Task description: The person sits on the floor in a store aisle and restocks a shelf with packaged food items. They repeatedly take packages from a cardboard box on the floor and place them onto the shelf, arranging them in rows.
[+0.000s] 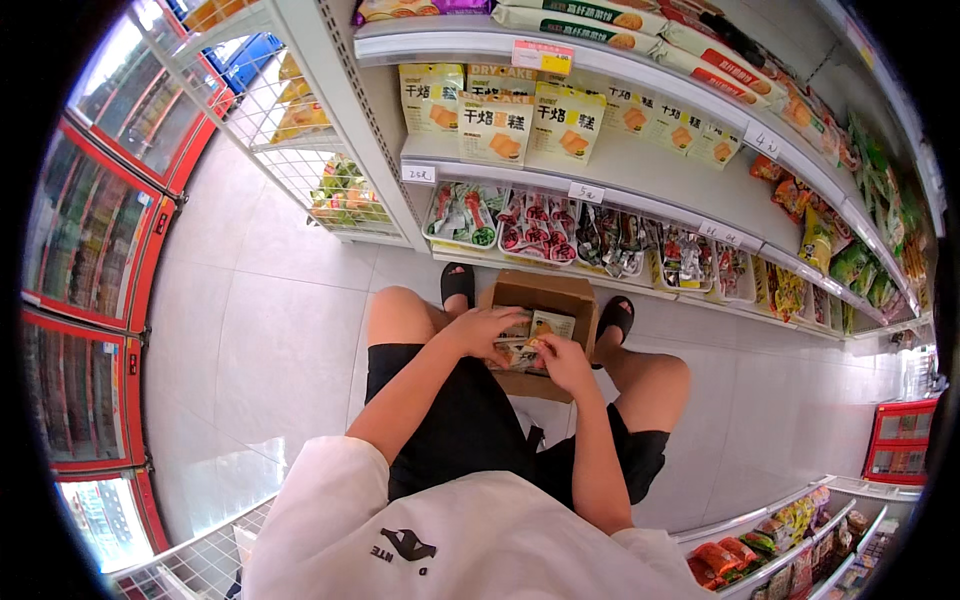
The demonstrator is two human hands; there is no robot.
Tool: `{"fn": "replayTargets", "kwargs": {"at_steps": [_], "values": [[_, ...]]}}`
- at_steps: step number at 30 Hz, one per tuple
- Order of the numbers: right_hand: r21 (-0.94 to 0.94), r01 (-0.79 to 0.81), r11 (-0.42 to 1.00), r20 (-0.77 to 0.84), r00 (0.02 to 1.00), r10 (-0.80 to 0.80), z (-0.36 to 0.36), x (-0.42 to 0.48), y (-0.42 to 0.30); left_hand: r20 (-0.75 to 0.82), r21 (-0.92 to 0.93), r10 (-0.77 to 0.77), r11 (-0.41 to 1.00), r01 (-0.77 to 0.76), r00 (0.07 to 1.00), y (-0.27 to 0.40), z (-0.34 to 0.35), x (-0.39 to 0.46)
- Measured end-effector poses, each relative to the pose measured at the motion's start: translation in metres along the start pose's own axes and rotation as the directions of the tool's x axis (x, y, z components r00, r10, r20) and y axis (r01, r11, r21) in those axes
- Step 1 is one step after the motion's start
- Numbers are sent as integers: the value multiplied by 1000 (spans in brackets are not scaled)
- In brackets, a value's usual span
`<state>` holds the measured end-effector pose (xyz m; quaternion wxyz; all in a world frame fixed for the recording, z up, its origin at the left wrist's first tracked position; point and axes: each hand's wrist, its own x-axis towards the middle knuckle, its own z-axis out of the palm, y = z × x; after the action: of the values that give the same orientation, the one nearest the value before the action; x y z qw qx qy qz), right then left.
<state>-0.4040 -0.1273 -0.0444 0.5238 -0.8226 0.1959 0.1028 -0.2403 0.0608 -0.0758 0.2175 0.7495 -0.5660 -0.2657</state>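
An open cardboard box (534, 386) stands on the floor between my feet, with several snack packets (553, 325) inside. My left hand (489, 334) reaches over the box's left side, fingers spread above the packets; whether it touches one is unclear. My right hand (559, 360) pinches the edge of a cream-coloured packet (525, 354) in the box. Straight ahead, similar cream and yellow dry cake pouches (496, 129) stand upright on the middle shelf (626, 180), some at its front edge and others farther back.
Trays of wrapped snacks (537, 226) fill the bottom shelf beyond the box. Long biscuit packs (585, 31) lie on the upper shelf. A white wire rack (330, 176) and red-framed display coolers (146, 262) stand at left. Another stocked shelf (780, 540) is at lower right.
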Motion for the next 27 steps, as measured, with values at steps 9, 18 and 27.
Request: {"fn": "replayTargets", "kwargs": {"at_steps": [9,18,27], "values": [[-72,487,870,-448,764,-464,-86,-94,-163,-276,-944,-35,195,-264,960,140,-17,-10],[311,764,566,-476,640,-603,-65,-114,-178,-364,-790,-617,-193,-583,698,211,-44,-26],[538,584,607,-338,810,-479,-48,-108,-164,-575,-327,-338,-739,-589,745,185,-53,-39]]}}
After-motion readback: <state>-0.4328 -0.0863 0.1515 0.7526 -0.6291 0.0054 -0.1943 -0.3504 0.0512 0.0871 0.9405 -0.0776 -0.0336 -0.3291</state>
